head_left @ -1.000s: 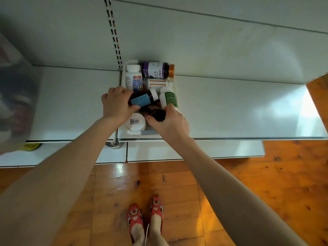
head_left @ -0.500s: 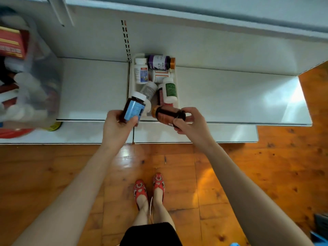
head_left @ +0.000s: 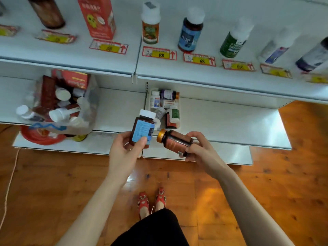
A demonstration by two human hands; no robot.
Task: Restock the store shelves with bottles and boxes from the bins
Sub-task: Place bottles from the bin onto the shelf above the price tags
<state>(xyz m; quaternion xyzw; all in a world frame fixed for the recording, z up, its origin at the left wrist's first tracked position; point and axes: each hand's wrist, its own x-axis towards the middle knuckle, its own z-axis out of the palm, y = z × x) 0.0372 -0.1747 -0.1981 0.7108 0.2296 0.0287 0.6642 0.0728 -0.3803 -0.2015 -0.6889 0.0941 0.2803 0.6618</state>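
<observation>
My left hand (head_left: pixel 124 150) grips a dark bottle with a blue label and white cap (head_left: pixel 142 129), held upright. My right hand (head_left: pixel 200 150) holds a brown bottle with an orange cap (head_left: pixel 174 140), lying on its side, cap pointing left. Both bottles hang in front of the lower shelf (head_left: pixel 221 121). Behind them a small white bin (head_left: pixel 179 110) on that shelf holds several bottles. On the upper shelf (head_left: pixel 195 71) stand an orange-label bottle (head_left: pixel 150 25), a blue-label bottle (head_left: pixel 190 32) and a green-label bottle (head_left: pixel 234 41), each behind a price tag.
A clear bin (head_left: pixel 58 105) full of bottles and red boxes sits at the left of the lower shelf. A red carton (head_left: pixel 96 17) and a brown bottle (head_left: pixel 48 12) stand on the upper shelf's left half. Below lie the wooden floor (head_left: pixel 266 192) and my red shoes (head_left: pixel 151 199).
Both hands lifted their bottles out of the white bin and drew back toward me. My view tilted upward, bringing the upper shelf with its bottles and price tags into sight.
</observation>
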